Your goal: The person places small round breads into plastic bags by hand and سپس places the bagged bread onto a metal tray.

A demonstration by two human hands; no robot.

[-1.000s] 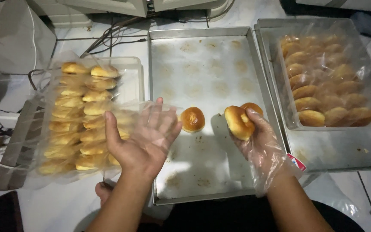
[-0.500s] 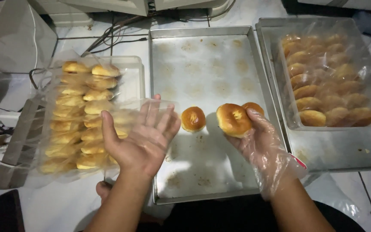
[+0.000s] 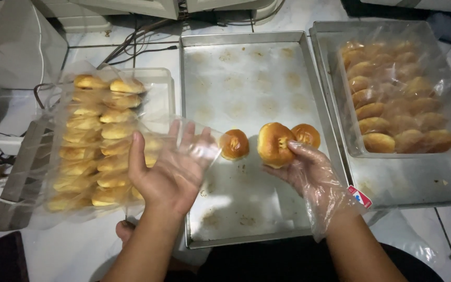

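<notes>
The right hand [image 3: 309, 169], in a thin clear plastic glove, grips a round golden bun [image 3: 273, 143] in its fingers, just above the big metal tray [image 3: 246, 68] in the middle. Two more buns lie on that tray: one [image 3: 235, 144] just to the left of the held bun, one [image 3: 306, 135] just to the right. The left hand [image 3: 165, 169] is bare and spread wide with nothing in it, palm up, near the tray's left edge. Just left of it sits a clear bag of buns [image 3: 97, 141] on a white tray [image 3: 160, 86]. On the far right, another bag of buns [image 3: 398, 102] rests in a second metal tray [image 3: 418, 183].
</notes>
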